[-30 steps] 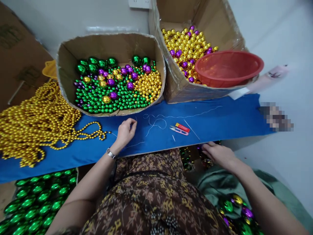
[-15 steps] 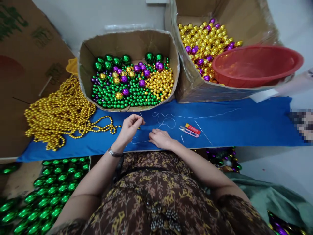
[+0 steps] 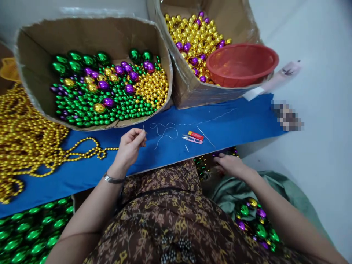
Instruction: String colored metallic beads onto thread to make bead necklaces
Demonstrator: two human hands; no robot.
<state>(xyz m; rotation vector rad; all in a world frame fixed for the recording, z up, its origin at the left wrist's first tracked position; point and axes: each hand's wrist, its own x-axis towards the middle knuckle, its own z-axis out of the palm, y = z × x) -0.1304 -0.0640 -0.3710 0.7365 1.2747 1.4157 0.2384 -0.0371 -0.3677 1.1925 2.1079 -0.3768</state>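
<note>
My left hand (image 3: 131, 147) is closed in a pinch above the blue cloth (image 3: 170, 157), just in front of the bead box. A thin pale thread (image 3: 143, 127) sticks up from its fingertips. One strand of gold beads (image 3: 110, 149) runs along the cloth up to this hand, and whether the fingers touch it is hidden. My right hand (image 3: 230, 165) is past the cloth's front edge, over beads lower down. Its fingers are apart and bent, and I see nothing in them. Pink thread snips (image 3: 194, 139) and a red and yellow lighter (image 3: 195, 135) lie between the hands.
A cardboard box (image 3: 26, 55) holds green, purple and gold beads. Another box (image 3: 189, 93) holds gold and purple ones, with a red basin (image 3: 242, 79) on its rim. Gold strands (image 3: 30, 139) are heaped at left. Loose thread (image 3: 177, 134) curls across the cloth. Bead strands (image 3: 258, 223) lie below right.
My right hand has left the cloth and moved right, past its front edge. My left hand keeps its pinch. The view has swung to the right.
</note>
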